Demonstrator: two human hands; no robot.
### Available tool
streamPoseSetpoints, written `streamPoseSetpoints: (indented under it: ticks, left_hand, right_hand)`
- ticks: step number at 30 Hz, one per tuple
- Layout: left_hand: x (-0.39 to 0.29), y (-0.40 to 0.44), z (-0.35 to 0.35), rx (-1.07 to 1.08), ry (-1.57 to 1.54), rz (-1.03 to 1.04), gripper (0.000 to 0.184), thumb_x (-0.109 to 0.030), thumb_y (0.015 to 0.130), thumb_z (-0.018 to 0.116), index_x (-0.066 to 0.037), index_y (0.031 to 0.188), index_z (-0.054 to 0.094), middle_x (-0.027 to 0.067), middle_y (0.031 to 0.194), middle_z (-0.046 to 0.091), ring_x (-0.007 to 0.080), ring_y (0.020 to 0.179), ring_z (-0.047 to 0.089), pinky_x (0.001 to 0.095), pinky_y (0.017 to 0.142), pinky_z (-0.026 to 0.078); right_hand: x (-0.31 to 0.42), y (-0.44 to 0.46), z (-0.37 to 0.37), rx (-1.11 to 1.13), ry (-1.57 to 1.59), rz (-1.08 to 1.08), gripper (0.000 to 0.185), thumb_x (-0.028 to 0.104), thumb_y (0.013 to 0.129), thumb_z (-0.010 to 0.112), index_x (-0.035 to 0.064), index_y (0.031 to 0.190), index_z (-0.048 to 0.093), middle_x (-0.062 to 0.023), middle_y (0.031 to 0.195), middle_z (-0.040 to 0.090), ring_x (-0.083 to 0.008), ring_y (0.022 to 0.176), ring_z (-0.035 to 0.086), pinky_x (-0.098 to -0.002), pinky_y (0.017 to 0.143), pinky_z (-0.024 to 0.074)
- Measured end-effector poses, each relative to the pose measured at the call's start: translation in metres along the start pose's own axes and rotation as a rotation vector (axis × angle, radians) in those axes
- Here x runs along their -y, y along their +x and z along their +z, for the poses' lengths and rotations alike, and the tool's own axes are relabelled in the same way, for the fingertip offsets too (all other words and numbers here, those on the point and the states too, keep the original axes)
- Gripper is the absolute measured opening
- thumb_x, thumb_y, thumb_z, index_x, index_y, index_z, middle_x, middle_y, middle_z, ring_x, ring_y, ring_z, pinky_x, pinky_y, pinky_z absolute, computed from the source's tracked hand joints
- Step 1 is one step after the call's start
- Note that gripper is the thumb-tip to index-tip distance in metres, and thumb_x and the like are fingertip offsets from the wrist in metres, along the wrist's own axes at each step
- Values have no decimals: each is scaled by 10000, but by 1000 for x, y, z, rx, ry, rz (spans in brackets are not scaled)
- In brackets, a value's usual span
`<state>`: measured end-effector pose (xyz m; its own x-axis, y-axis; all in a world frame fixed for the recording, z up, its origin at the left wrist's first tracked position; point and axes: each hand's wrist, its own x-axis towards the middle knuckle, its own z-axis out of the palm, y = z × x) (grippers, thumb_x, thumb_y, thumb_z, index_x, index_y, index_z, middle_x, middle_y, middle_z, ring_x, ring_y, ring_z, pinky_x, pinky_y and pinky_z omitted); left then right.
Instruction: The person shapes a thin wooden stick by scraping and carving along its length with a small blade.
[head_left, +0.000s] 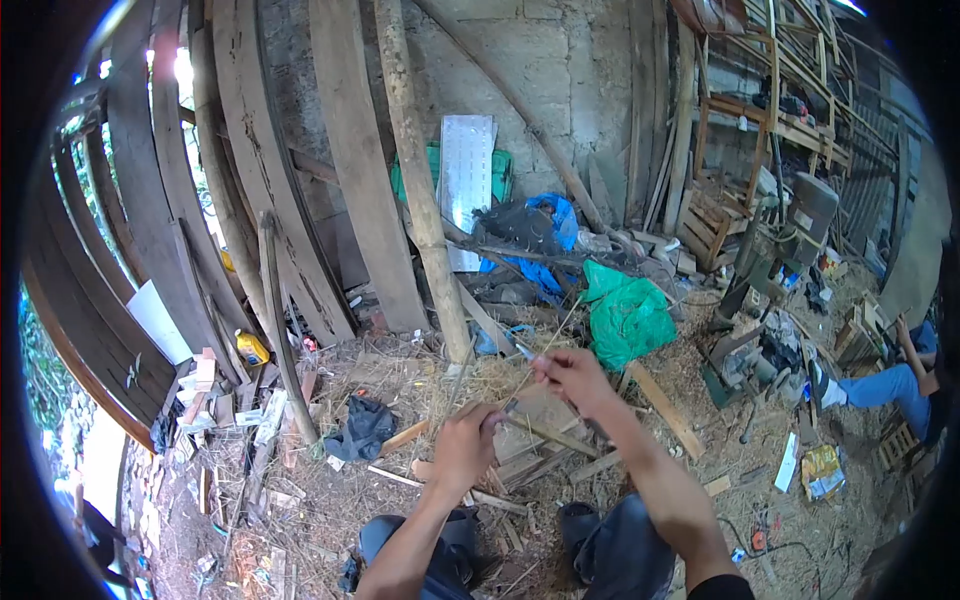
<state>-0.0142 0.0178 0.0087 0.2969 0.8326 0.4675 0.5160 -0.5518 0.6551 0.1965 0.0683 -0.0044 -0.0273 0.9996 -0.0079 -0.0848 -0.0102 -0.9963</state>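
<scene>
Nearest first: along the bottom edge, from my remote seat, I make out the wearer's dark trousers (630,560) and, toward the right, a black sleeve (722,588). Left hand (465,447), just below mid-frame, is closed, thumb and fingers pinched on a small grey piece (510,406); I cannot tell its full shape. Right hand (578,383), higher and farther right, is curled round a slim thing (525,351), its pale tip pointing up and left; too small for me to name. Hands near each other, apart.

Below them I log wood strips (545,432) on littered ground (330,520). Left of centre, a crumpled dark cloth (362,430); right of centre, a plank (665,410) lying slantwise. Lower right, a yellow packet (822,472). Right edge: another person's leg in blue trousers (885,395), plus a bare arm (910,350).

Farther out, a green bag (625,315) slumps above the right hand. Mid-left, a yellow bottle (252,348), tilted. Upper right, I note a machine (790,240) and a wooden rack (775,125). Upper centre, blue sheeting (565,225), a pale panel (467,180) standing upright and, behind, a block wall (530,60).
</scene>
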Motion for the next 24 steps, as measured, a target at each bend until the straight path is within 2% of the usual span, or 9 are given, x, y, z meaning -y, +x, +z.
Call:
streamPoseSetpoints:
  ticks: [2, 4, 5, 8, 9, 13, 19, 21, 24]
  left_hand:
    - [4, -3, 4, 23, 37, 3, 91, -30, 841, 563, -14, 900, 631, 154, 821, 624, 356, 746, 618, 408, 645, 480]
    - [4, 0, 6, 24, 71, 6, 95, -42, 846, 568, -38, 909, 639, 137, 855, 624, 370, 763, 613, 428, 641, 483]
    - [4, -2, 5, 2, 64, 12, 88, -38, 838, 574, -21, 899, 635, 151, 834, 627, 362, 755, 616, 415, 648, 482]
    - [4, -8, 1, 4, 85, 17, 82, -38, 830, 583, -4, 887, 631, 162, 819, 629, 357, 749, 617, 403, 654, 481]
    - [4, -6, 2, 1, 99, 18, 80, -42, 830, 585, -4, 884, 631, 159, 824, 628, 360, 752, 615, 404, 653, 481]
    - [4, -5, 2, -17, 108, 42, 78, -37, 832, 582, 0, 882, 630, 159, 826, 621, 358, 752, 613, 405, 653, 481]
    - [1, -8, 5, -7, 125, 71, 75, -40, 836, 586, -36, 894, 633, 133, 821, 629, 347, 719, 620, 412, 630, 492]
    - [6, -8, 4, 95, -14, -31, 93, -13, 842, 572, 13, 912, 628, 151, 799, 624, 279, 683, 633, 348, 635, 488]
    - [9, -4, -6, 198, -97, -24, 94, -11, 854, 565, 19, 921, 623, 136, 782, 628, 218, 661, 633, 313, 628, 485]
  right_hand:
    - [-3, -4, -2, 8, -21, -23, 243, 214, 909, 603, 1, 797, 635, 6, 648, 549, -49, 484, 404, -231, 431, 309]
    - [5, -17, 8, 161, 58, 1, 210, 192, 926, 584, -14, 928, 628, 11, 702, 572, -35, 493, 390, -212, 442, 305]
    - [10, -10, 4, -88, -83, 20, 214, 197, 933, 571, -10, 931, 625, 26, 690, 551, -40, 483, 380, -210, 438, 289]
    - [2, 5, -43, -75, 175, -6, 219, 204, 942, 554, -7, 926, 615, 27, 700, 552, -47, 475, 373, -210, 435, 281]
    - [4, -1, -40, -85, 202, -14, 222, 225, 918, 596, 8, 918, 641, 8, 672, 562, -56, 481, 388, -215, 425, 298]
    - [2, -19, -3, 10, 193, 58, 202, 204, 905, 617, 2, 911, 632, -14, 725, 586, -54, 489, 400, -222, 421, 310]
    - [5, -12, -21, -59, 247, 66, 167, 145, 907, 606, -16, 866, 619, -32, 742, 598, -53, 512, 413, -219, 420, 302]
    - [17, -14, -36, -74, 235, 72, 167, 136, 912, 597, -21, 857, 611, -29, 741, 595, -56, 501, 414, -210, 419, 292]
    - [15, -13, -39, -28, 193, 83, 177, 144, 910, 604, -16, 833, 610, -23, 713, 586, -58, 482, 408, -211, 417, 282]
